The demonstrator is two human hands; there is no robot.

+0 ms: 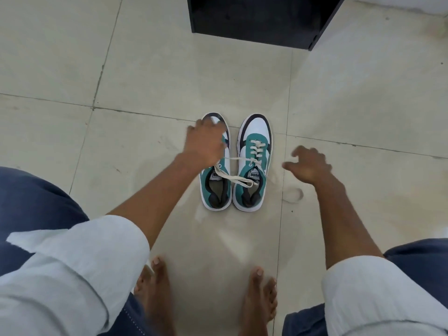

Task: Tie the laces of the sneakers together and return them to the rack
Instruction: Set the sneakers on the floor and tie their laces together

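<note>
The left hand (206, 141) reaches over the front half of the left sneaker (215, 180), fingers curled downward and covering most of its toe; whether it grips the shoe or a lace cannot be told, since the palm side is hidden and the hand is motion-blurred. The right hand (309, 166) hovers just right of the right sneaker (253, 163), fingers spread and slack, holding nothing and touching nothing.

The two teal, white and black sneakers stand side by side on the tiled floor (145, 69), toes pointing away from the person. Cream laces (234, 177) run across the gap between them, joining one shoe to the other near the tongues.

Rolled-up pale sleeves (97, 258) cover both upper forearms, and bare feet (260, 294) stand on the tiles just below the shoes. Beyond the toes, well apart, sits the dark corner of a black cabinet (254, 18).
</note>
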